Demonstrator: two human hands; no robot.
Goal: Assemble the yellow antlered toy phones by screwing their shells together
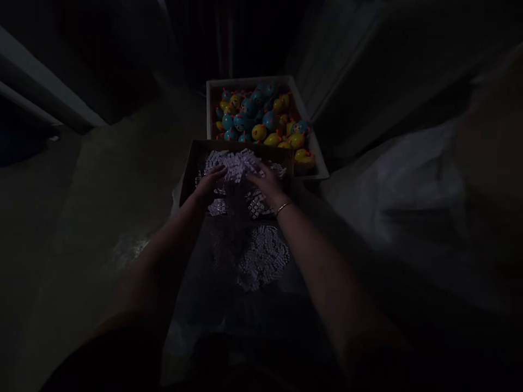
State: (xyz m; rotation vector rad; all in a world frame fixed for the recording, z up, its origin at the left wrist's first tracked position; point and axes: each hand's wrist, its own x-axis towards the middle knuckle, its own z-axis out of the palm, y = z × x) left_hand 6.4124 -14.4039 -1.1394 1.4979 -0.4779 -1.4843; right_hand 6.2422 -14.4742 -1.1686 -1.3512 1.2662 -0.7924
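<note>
The scene is very dark. A brown cardboard box [192,163] in front of me holds a heap of small white pieces [237,163]. My left hand [208,182] and my right hand [267,182] both reach into it, fingers curved over the pile from either side. A thin bracelet [283,207] circles my right wrist. More of the white pieces [261,256] lie in a clear plastic bag below my wrists. Whether either hand grips any pieces is hidden by the dark.
Behind the brown box stands a white box [314,155] full of blue and yellow round toys [257,117]. Large pale bags or sacks [408,179] rise on the right. A pale ledge [44,92] runs at the far left, above the floor [102,207].
</note>
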